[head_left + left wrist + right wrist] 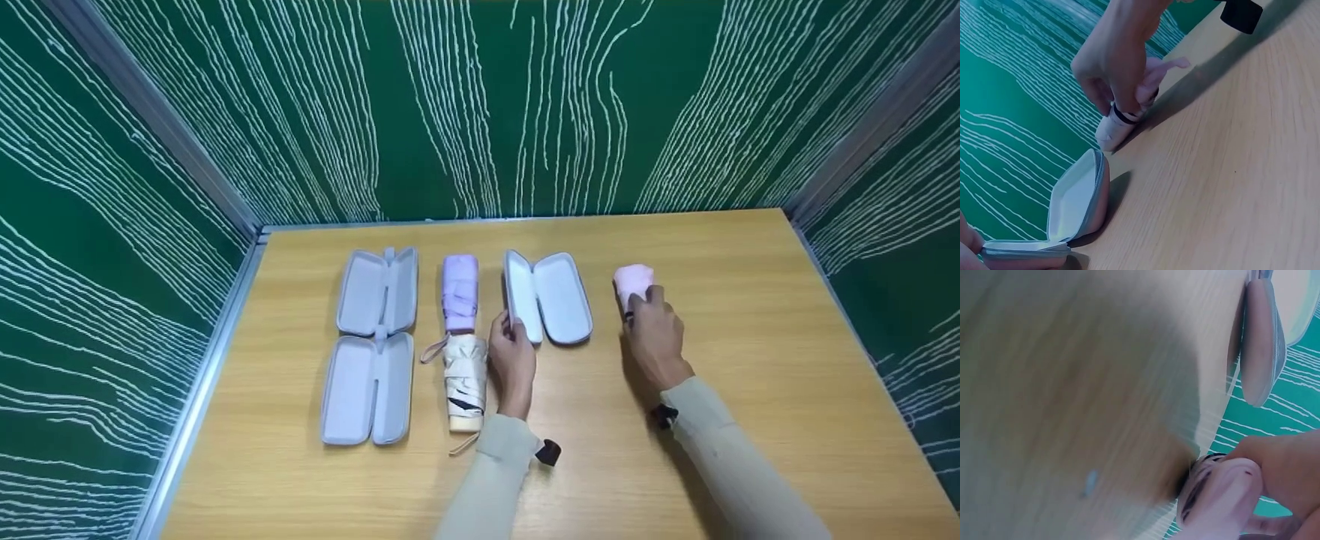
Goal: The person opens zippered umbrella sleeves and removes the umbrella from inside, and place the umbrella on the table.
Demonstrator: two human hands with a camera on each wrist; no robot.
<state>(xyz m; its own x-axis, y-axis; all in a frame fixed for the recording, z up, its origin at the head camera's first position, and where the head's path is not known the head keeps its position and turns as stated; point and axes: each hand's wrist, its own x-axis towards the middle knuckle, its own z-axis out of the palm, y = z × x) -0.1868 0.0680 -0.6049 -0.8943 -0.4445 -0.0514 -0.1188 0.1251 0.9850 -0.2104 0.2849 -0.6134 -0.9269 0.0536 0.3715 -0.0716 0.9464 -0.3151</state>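
Observation:
Near the right side of the table, my right hand [658, 336] grips a pink folded umbrella [634, 279] around its lower part. The left wrist view shows the same pink umbrella [1114, 130] with a dark band and a loose pink strap [1171, 64]. To its left an unzipped hard case [568, 296] lies spread open, pale inside. My left hand [514, 367] pinches the near left edge of that case between thumb and fingers. In the right wrist view the umbrella's end [1221, 495] shows close up, fingers curled round it.
Left of my left hand lie a purple folded umbrella [460, 291] and a cream one [466, 379], end to end. Farther left, two more open grey cases [349, 390] sit one behind the other. Green walls with white lines [517, 112] border the wooden table [600, 465].

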